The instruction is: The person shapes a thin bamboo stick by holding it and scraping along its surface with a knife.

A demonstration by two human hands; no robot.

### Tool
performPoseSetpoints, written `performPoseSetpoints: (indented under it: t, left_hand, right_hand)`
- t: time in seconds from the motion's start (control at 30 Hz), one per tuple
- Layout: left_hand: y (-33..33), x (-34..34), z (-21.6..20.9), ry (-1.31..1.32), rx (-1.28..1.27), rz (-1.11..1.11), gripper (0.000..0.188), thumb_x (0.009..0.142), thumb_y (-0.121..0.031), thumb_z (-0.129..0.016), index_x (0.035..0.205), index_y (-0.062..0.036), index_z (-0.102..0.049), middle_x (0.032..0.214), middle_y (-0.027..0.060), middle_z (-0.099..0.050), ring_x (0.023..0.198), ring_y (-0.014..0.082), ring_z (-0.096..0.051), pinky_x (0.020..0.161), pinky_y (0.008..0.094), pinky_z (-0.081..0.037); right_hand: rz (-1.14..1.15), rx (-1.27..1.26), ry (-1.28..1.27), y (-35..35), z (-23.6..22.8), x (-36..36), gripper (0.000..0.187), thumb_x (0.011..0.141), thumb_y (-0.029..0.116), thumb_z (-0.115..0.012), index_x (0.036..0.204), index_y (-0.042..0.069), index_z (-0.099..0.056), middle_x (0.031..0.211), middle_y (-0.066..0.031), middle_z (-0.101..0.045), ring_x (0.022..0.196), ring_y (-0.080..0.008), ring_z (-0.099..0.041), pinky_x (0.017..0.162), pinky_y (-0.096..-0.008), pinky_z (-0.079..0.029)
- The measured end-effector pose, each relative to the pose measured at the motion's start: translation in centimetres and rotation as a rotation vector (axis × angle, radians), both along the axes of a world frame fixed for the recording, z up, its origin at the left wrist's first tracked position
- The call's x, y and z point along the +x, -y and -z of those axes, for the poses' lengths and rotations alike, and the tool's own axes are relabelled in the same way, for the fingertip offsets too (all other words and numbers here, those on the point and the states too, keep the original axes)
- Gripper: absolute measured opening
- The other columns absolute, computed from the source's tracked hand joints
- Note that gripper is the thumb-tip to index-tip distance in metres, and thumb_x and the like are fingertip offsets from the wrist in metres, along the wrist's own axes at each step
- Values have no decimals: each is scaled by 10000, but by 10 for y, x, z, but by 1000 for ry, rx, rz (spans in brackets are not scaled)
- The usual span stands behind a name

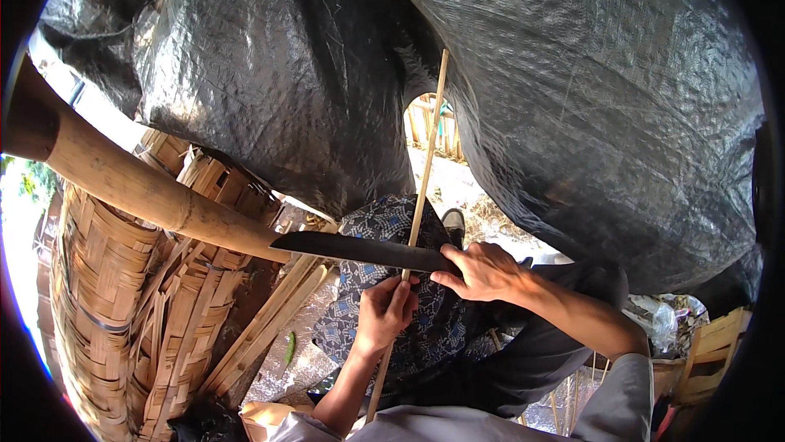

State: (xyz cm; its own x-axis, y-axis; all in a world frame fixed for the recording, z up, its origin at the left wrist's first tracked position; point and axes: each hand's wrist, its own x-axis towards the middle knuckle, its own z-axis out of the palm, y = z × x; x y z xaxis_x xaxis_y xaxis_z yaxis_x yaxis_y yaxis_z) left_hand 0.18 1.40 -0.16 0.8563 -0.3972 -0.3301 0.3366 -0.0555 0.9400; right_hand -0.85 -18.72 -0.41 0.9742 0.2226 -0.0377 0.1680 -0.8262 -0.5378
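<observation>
Pale bamboo strip (pixel 426 166), thin and straight, slants from upper centre to lower centre of the frame, crossing the patterned cloth (pixel 441 319) over the lap. Dark knife (pixel 360 248), long-bladed, lies nearly level across it at mid-frame, tip toward the left. Blade passes over the strip; the two seem to touch, though whether the edge bites cannot be told.

Left hand (pixel 382 315), below centre: thumb and forefinger pinch the strip just under the blade, other fingers curled in. Right hand (pixel 486 270), right of centre: fingers closed about the rear of the knife, thumb reaching left below the blade; handle mostly hidden.

Step in hand, by my reading: shaving or trimming the strip, blade set crosswise. Next move probably calls for a steady blade angle, light pressure and a firm pinch, with the left fingertips kept clear of the edge. They sit very near it; a slip could nick them.

Surroundings: thick bamboo pole (pixel 163 197) runs from upper left toward the knife tip; contact there unclear. Woven bamboo basketwork (pixel 106 278) at left, split slats (pixel 266 327) leaning beside it. Black tarpaulin (pixel 605 115) hangs across the upper frame.
</observation>
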Motion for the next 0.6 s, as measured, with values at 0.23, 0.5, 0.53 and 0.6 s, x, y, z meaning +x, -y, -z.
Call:
performPoseSetpoints:
  t: [0.23,0.5,0.53,0.6]
  left_hand:
    - [-1,-6,3,49,53,14,207,937,-121,-465,984,34,-595,602,-8,-527,474,20,-438,407,168,-325]
    - [5,1,1,189,215,40,220,934,-131,-480,946,57,-593,575,1,-499,430,28,-398,378,182,-290]
    - [3,4,0,195,221,36,220,934,-131,-480,946,57,-593,575,1,-499,430,28,-398,378,182,-290]
    - [5,1,-1,58,117,-4,215,935,-125,-475,934,54,-595,569,2,-495,424,25,-390,374,179,-283]
  right_hand:
    - [-88,-111,125,10,10,5,548,823,590,-489,872,48,-550,468,-153,-508,432,-342,-562,391,-423,-447]
    - [148,129,41,32,32,27,528,871,537,-458,866,27,-597,513,-146,-529,441,-280,-537,437,-405,-428]
    - [90,105,-66,20,12,26,463,867,497,-488,904,53,-614,504,-137,-548,478,-297,-580,477,-412,-455]
    - [-45,58,-195,6,6,16,508,822,553,-522,894,58,-615,510,-146,-550,482,-322,-590,462,-418,-465]
